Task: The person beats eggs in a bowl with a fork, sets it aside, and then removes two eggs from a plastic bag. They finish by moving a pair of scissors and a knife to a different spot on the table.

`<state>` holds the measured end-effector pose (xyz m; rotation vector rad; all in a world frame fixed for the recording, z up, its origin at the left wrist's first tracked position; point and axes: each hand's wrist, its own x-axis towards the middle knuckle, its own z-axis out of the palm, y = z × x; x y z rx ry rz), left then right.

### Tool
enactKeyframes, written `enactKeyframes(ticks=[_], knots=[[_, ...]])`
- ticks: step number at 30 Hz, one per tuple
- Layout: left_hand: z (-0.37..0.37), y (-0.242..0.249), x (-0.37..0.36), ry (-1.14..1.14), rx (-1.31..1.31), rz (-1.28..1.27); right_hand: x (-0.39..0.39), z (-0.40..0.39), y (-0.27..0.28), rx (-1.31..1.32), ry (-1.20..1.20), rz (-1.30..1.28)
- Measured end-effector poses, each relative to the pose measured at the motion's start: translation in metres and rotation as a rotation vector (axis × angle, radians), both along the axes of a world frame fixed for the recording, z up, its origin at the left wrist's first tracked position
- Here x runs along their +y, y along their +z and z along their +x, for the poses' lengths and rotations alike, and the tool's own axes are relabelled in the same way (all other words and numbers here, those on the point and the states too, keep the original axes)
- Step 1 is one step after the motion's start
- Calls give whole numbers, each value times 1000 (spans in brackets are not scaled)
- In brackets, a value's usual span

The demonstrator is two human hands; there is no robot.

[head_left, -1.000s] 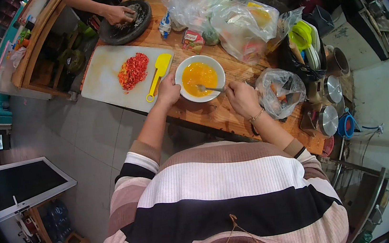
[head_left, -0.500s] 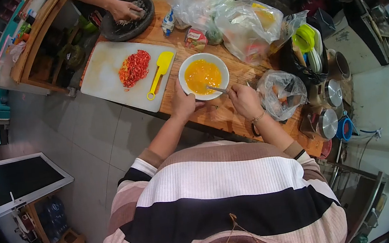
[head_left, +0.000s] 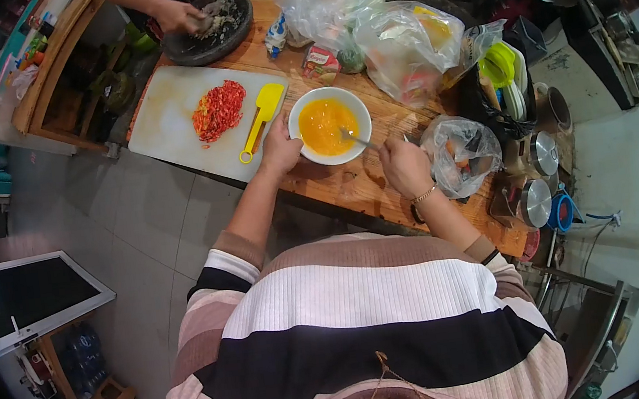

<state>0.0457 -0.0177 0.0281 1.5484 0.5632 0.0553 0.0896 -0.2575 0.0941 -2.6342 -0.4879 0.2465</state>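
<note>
A white bowl (head_left: 361,105) of beaten yellow egg (head_left: 325,125) stands on the wooden table. My left hand (head_left: 280,148) grips the bowl's left rim. In my right hand (head_left: 405,164) is the handle of a metal fork or spoon (head_left: 361,139), whose tip dips into the egg. Left of the bowl, a yellow slotted spatula (head_left: 268,103) and a heap of chopped red chili (head_left: 220,111) lie on a white cutting board (head_left: 161,127).
At the table's far left, another person's hand (head_left: 180,16) is at a dark stone mortar (head_left: 212,48). Plastic bags (head_left: 406,48) fill the back. A clear bag (head_left: 462,154) and glass-lidded jars (head_left: 534,202) stand right. A small red box (head_left: 320,63) sits behind the bowl.
The utensil's tip has shifted within the egg and more of its shaft shows. My left hand has moved up and left along the bowl. The other person's hand has shifted left at the mortar.
</note>
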Motion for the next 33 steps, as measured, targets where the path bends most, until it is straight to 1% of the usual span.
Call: enactKeyframes(ticks=[2,3,5,6,8,9,11,14,16,17,19,20,23,26,29,32,33], knots=[[-3,-10,1,-4,8,76,0,-4,0,99,85,-36],[-6,-12,1,-3,14,113,1,-4,0,70,43,28],[-10,-31,-5,111,-122,85,3,-5,1,13,-45,160],[-11,-28,-10,166,-190,72,2,-5,0,-12,-21,102],[-19,-20,-20,170,-224,234,0,-4,-5,-62,27,-14],[-23,-14,-25,172,-240,315,1,-6,-3,-2,53,16],[-23,-25,-30,195,-334,331,3,-8,2,116,105,74],[-21,-29,-36,215,-420,303,3,-3,-11,-68,-26,164],[-19,-20,-39,198,-465,303,1,-3,-11,-45,46,1],[-18,-26,-38,191,-487,340,0,-3,-11,-33,80,-82],[-14,-38,-36,176,-532,411,-1,-5,-11,83,77,58],[-14,-44,-36,176,-549,421,0,-5,-10,140,77,128],[-14,-42,-38,167,-576,442,4,-6,1,-24,-82,136],[-16,-32,-38,144,-560,435,-3,-6,-11,100,70,33],[-17,-26,-38,133,-559,422,-1,-8,-13,69,56,199],[-17,-30,-39,155,-568,466,5,-7,1,-25,-47,57],[-15,-32,-39,167,-568,499,6,-8,3,18,5,54]])
